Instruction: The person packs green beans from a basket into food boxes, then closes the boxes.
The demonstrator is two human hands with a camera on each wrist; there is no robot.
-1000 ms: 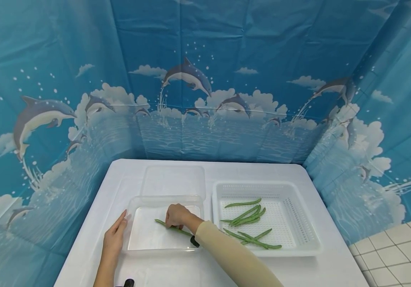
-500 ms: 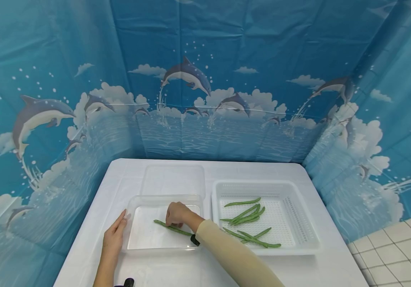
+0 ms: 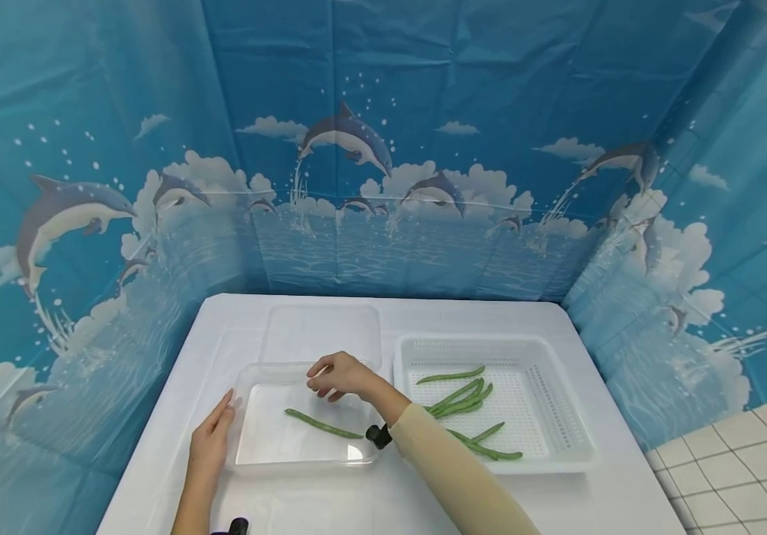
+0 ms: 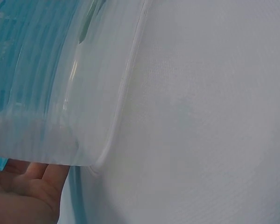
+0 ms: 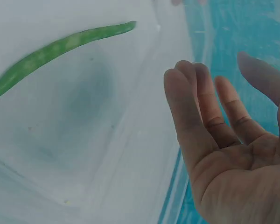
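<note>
One green bean (image 3: 323, 425) lies on the floor of a clear plastic container (image 3: 270, 465). Above the container's far right part, my right hand (image 3: 343, 375) has its fingers loosely spread and holds nothing. The right wrist view shows that same hand (image 5: 238, 140) beside the bean (image 5: 60, 49), apart from it. At the container's left wall rests my left hand (image 3: 209, 446), fingers fairly straight. In the left wrist view its fingers (image 4: 53, 179) lie against the outside of the clear wall (image 4: 91, 93), partly hidden behind it.
A white perforated basket (image 3: 557, 416) with several green beans (image 3: 460, 401) stands to the right. Behind the container lies a flat clear lid (image 3: 323, 334) on the white table (image 3: 504, 505). A blue dolphin curtain (image 3: 357, 253) surrounds the table's back and sides.
My right hand has let go of the bean and risen away from it, up and slightly right, fingers opening. The bean stays in the container. My left hand keeps its place.
</note>
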